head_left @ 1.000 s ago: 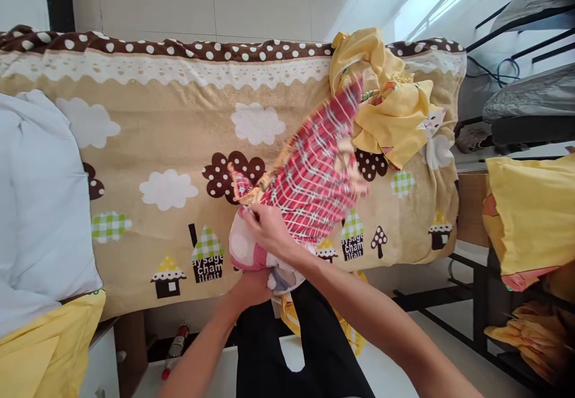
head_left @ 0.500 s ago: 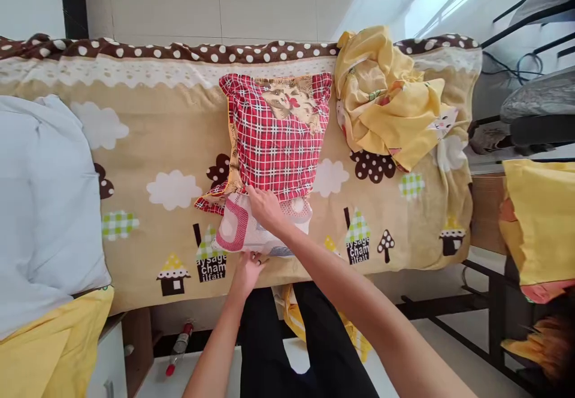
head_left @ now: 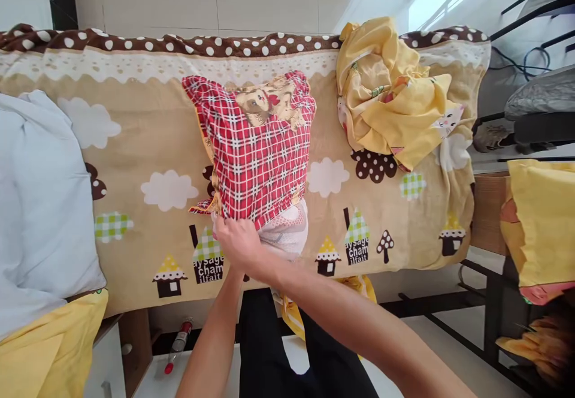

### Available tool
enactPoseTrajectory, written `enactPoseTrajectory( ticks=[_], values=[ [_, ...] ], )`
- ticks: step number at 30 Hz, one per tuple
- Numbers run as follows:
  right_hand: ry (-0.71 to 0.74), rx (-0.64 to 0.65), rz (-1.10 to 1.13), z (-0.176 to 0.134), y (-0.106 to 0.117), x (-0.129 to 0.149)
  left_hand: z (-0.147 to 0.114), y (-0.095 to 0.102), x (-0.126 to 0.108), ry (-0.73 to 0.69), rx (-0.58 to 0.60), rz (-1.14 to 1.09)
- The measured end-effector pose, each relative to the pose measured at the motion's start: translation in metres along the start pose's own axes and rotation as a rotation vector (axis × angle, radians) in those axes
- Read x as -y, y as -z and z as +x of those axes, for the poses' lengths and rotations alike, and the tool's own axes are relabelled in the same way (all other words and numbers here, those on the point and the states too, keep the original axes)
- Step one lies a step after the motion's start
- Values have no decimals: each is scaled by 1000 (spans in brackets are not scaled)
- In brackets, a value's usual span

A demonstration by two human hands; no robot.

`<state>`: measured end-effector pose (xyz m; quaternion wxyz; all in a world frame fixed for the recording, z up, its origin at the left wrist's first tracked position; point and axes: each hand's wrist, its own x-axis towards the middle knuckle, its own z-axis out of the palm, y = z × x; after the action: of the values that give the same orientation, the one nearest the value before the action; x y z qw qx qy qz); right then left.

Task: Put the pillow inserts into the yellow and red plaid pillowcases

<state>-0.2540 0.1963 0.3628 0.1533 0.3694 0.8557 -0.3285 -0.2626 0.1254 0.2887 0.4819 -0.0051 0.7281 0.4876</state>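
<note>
A red plaid pillowcase (head_left: 263, 155) with a dog picture at its far end lies mid-bed, covering most of a pale pillow (head_left: 287, 230) with a pink and grey print. The pillow's near end sticks out of the case toward me. My right hand (head_left: 238, 243) is closed on the near left edge of the pillowcase, fingers curled over the cloth. Beneath it, at the pillow's near left corner, is my left hand (head_left: 236, 273); its fingers are hidden behind my right hand and wrist.
A beige patterned blanket (head_left: 171, 116) covers the bed. Crumpled yellow cloth (head_left: 390, 98) lies on the right, a white pillow (head_left: 40, 206) on the left, with yellow fabric (head_left: 54, 344) below it. A bottle (head_left: 178, 345) lies under the bed's near edge.
My right hand has moved left and toward me, drawing the pillowcase edge farther over the pillow. The case's far left corner has shifted left, and less pillow shows.
</note>
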Motion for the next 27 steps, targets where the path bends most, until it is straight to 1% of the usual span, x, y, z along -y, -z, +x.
enactPoseTrajectory(
  ticks=[1, 3, 5, 6, 8, 10, 11, 13, 15, 16, 17, 18, 20, 21, 22, 23, 24, 25, 27],
  values=[
    [24, 11, -7, -8, -2, 5, -6, -1, -5, -22, -43, 32],
    [96, 19, -30, -23, -7, 12, -20, 0, -13, -76, -168, 138],
    [181, -10, -47, -30, -14, 18, -31, 3, -20, -107, -299, 260],
    [212, -42, -49, -30, -18, 20, -34, 4, -24, -107, -345, 306],
    [270, -121, -39, -22, -25, 23, -31, 4, -30, -83, -372, 334],
    [364, -182, -23, -8, -32, 21, -20, 1, -33, -52, -366, 305],
    [420, -194, -16, -1, -34, 17, -13, -1, -32, -36, -369, 267],
    [522, -168, 15, 9, -39, 0, 2, 0, -23, 26, -391, 121],
    [578, -117, 100, 9, -42, -29, 15, 9, -8, 113, -397, -32],
    [566, -110, 168, 6, -42, -47, 20, 16, 1, 157, -387, -98],
    [505, -130, 243, 2, -41, -67, 22, 24, 11, 199, -366, -163],
    [389, -178, 310, -3, -39, -89, 23, 31, 21, 235, -338, -229],
    [25, -310, 368, -10, -33, -131, 18, 43, 42, 279, -298, -390],
    [-154, -351, 346, -11, -29, -149, 13, 46, 52, 295, -271, -478],
    [-287, -362, 300, -10, -27, -164, 6, 47, 62, 313, -242, -550],
    [-362, -348, 239, -7, -25, -175, -2, 46, 70, 343, -210, -599],
    [-392, -324, 173, -3, -24, -183, -10, 43, 78, 387, -172, -641],
    [-397, -307, 108, 4, -24, -188, -18, 38, 84, 447, -126, -680],
    [-404, -312, -12, 18, -26, -191, -31, 22, 91, 584, -18, -758]
  ],
)
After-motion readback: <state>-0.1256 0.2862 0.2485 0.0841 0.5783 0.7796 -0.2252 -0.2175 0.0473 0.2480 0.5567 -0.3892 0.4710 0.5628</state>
